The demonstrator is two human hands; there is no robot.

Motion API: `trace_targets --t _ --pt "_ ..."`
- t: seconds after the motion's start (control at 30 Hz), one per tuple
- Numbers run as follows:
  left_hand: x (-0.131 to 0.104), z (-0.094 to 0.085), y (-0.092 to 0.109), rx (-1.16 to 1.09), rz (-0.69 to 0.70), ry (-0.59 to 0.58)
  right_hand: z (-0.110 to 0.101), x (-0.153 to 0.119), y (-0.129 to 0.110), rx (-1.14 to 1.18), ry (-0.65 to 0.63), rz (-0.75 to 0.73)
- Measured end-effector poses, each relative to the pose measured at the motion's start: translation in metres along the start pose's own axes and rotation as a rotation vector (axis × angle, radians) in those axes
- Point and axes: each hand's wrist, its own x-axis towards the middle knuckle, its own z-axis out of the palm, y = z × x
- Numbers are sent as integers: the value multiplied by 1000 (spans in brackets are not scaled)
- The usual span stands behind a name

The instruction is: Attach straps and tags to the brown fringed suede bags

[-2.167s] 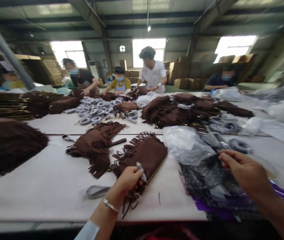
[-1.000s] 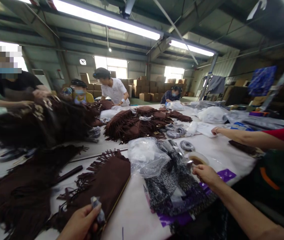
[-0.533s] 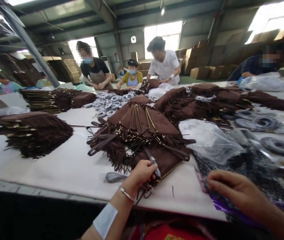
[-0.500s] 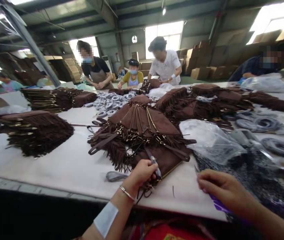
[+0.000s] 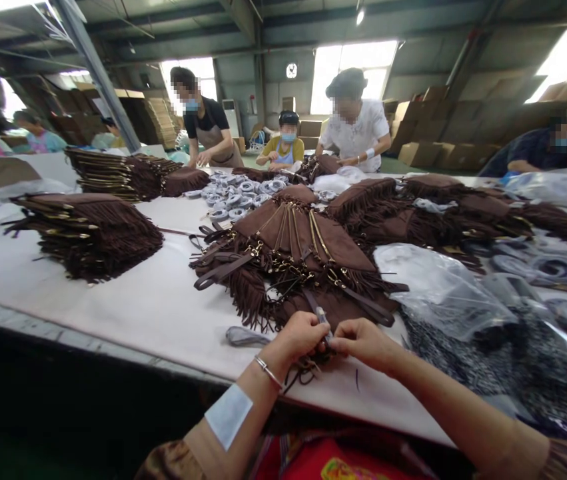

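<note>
My left hand (image 5: 306, 335) is closed around a strap wrapped in greyish plastic (image 5: 321, 316), at the front edge of a pile of dark brown fringed bags (image 5: 288, 230) with gold zippers and clasps. Close against it, my right hand (image 5: 366, 343) pinches its thumb and fingers together beside the wrapped strap. What sits between the right fingertips is too small and too hidden to make out. Thin dark cords (image 5: 303, 375) dangle below my left hand. A grey wrapped strap coil (image 5: 246, 337) lies just left of it on the white table (image 5: 178, 327).
A stack of fringed bags (image 5: 96, 233) stands at left. Grey wrapped coils (image 5: 243, 193) are heaped farther back. On the right lie a clear plastic bag (image 5: 428, 280) and a mass of dark, shiny thin strips (image 5: 493, 353). Co-workers (image 5: 356, 123) stand across the table.
My right hand has moved left, from beside the dark strips to the wrapped strap at my left hand. The left hand keeps its hold. The view has shifted slightly left.
</note>
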Motion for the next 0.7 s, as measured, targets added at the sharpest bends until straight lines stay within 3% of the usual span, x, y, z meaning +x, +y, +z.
trace_targets --t 0.4,0.7 --pt "0 0 -4 35 74 32 7 9 -3 -476 90 47" --pt "-1 2 -4 54 142 65 28 -7 -19 -893 218 3"
